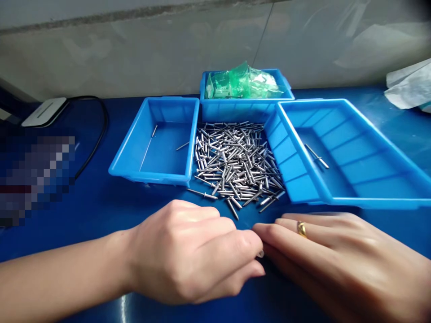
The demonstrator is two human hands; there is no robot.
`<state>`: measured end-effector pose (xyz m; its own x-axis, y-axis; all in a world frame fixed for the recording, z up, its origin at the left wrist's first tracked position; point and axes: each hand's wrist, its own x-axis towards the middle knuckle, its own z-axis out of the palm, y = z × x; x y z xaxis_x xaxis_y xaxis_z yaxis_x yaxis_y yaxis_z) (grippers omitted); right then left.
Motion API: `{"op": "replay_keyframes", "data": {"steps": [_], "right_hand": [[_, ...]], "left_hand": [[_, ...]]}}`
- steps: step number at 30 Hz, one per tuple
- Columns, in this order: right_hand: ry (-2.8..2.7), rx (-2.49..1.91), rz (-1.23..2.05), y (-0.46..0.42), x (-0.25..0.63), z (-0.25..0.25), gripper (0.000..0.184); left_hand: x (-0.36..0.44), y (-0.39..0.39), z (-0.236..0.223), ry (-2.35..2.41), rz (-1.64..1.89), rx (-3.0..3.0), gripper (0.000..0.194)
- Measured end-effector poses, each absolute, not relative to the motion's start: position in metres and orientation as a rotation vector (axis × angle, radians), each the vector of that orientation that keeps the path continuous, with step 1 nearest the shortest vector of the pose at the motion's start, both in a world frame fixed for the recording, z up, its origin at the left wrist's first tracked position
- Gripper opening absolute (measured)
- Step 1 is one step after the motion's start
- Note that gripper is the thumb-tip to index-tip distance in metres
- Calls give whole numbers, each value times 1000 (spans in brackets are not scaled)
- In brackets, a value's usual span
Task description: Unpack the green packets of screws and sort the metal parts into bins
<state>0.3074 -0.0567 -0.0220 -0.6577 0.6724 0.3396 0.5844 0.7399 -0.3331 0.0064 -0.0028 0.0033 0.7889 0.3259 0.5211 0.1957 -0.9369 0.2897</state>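
My left hand is closed, thumb and forefinger pinched, with a small pale, shiny bit showing at the fingertips. Against those fingertips lie the fingers of my right hand, pressed together, with a gold ring on one finger; whatever they hold is hidden. Just beyond both hands spreads a pile of metal screws and blind rivets on the blue table. A blue bin at the left has a few thin metal pieces in it. Inside the right blue bin rests one blind rivet.
A third blue bin behind the pile contains green plastic film. To the left are a white flat device with a black cable and a blurred-out item. White crumpled material lies far right. A wall borders the back.
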Motion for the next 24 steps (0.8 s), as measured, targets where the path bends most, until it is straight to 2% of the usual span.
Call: {"op": "replay_keyframes", "data": {"steps": [3,6,12,16,24], "right_hand": [[-2502,-946,281,-57,307,-23,31],[-2506,-935,300,-59,307,-23,28],[-2493,-921,370,-60,307,-17,16],[-2477,-865,427,-55,301,-11,33],[-2505,-831,464,-54,301,-7,37]], "left_hand": [[7,-4,3,401,885,2761,35],[9,-4,3,426,856,2770,44],[12,-5,2,489,869,2782,48],[12,-5,0,508,854,2794,44],[13,-4,-1,513,815,2812,44]]}}
